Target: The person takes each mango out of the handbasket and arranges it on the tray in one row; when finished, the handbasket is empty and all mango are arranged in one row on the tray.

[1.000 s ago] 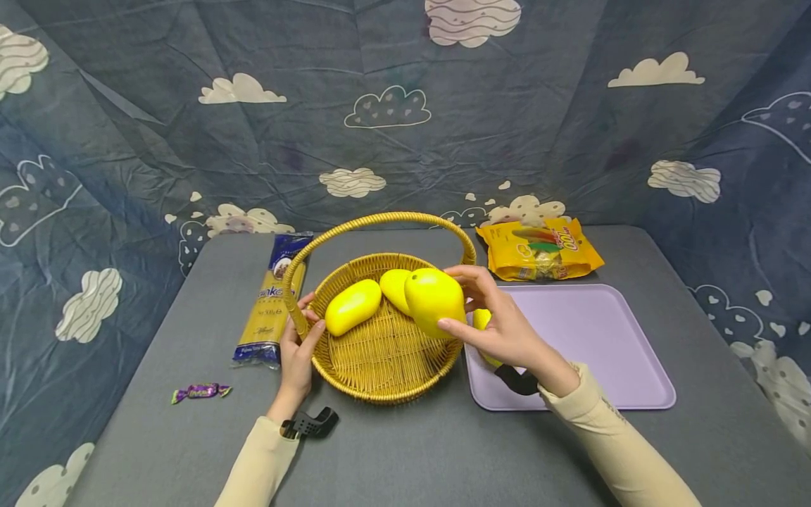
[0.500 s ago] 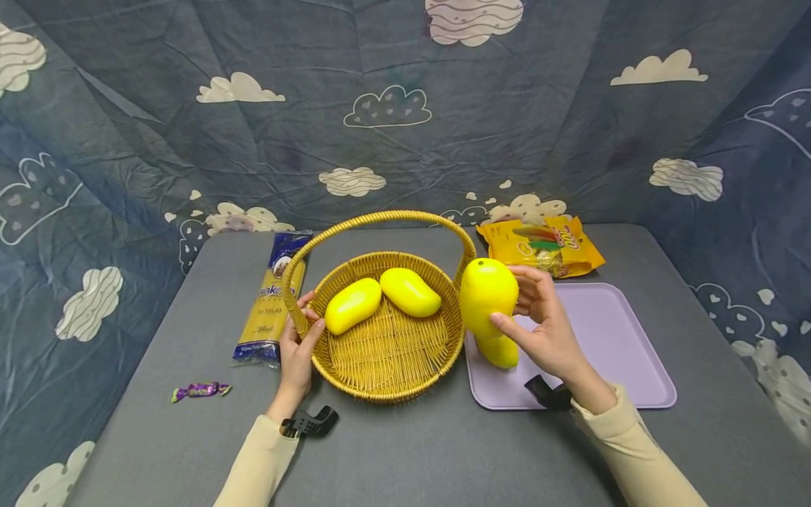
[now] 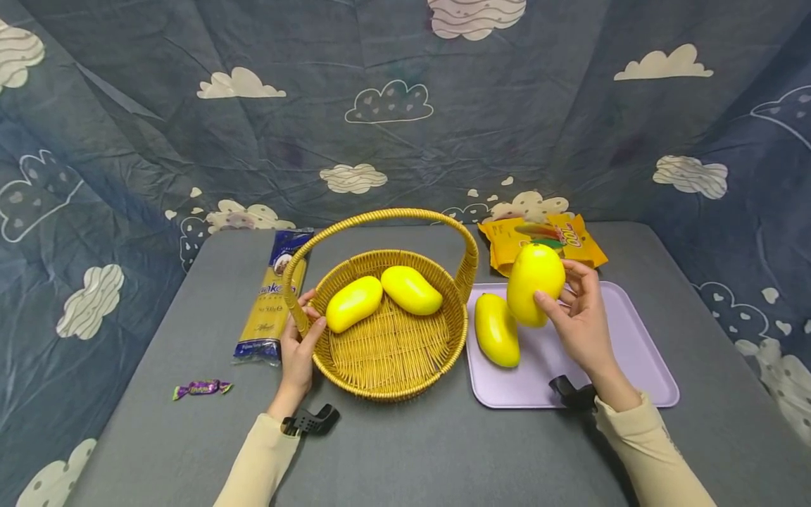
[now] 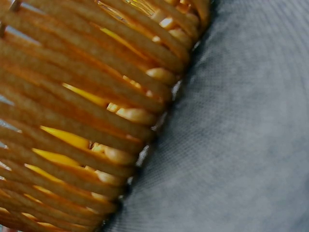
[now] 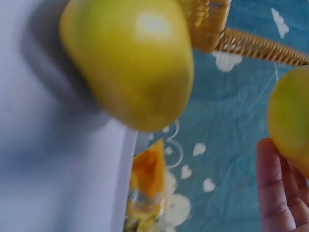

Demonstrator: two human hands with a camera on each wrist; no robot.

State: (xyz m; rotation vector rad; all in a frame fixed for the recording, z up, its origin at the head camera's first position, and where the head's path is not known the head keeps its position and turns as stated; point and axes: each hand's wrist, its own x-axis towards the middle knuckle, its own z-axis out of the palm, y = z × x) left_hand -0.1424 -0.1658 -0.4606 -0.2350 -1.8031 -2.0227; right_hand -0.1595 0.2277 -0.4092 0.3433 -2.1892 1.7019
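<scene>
My right hand (image 3: 583,320) holds a yellow mango (image 3: 536,285) between thumb and fingers, raised over the lilac tray (image 3: 627,352). Another mango (image 3: 497,329) lies on the tray's left side; it looms large in the right wrist view. Two more mangoes, one on the left (image 3: 354,304) and one on the right (image 3: 412,290), lie inside the round wicker basket (image 3: 386,366) with its tall handle. My left hand (image 3: 298,359) grips the basket's left rim by the foot of the handle. Up close, the left wrist view has the woven basket wall (image 4: 96,106), with yellow behind its gaps.
A pack of spaghetti (image 3: 269,303) lies left of the basket. A purple wrapped candy (image 3: 203,389) lies at the front left of the grey table (image 3: 405,458). Behind the tray rests a yellow candy bag (image 3: 507,243). Cloud-patterned cloth (image 3: 291,155) hangs around the table.
My right hand has carried the mango rightward from above the basket to above the tray. The mango on the tray has come into full view. My left hand has stayed on the basket.
</scene>
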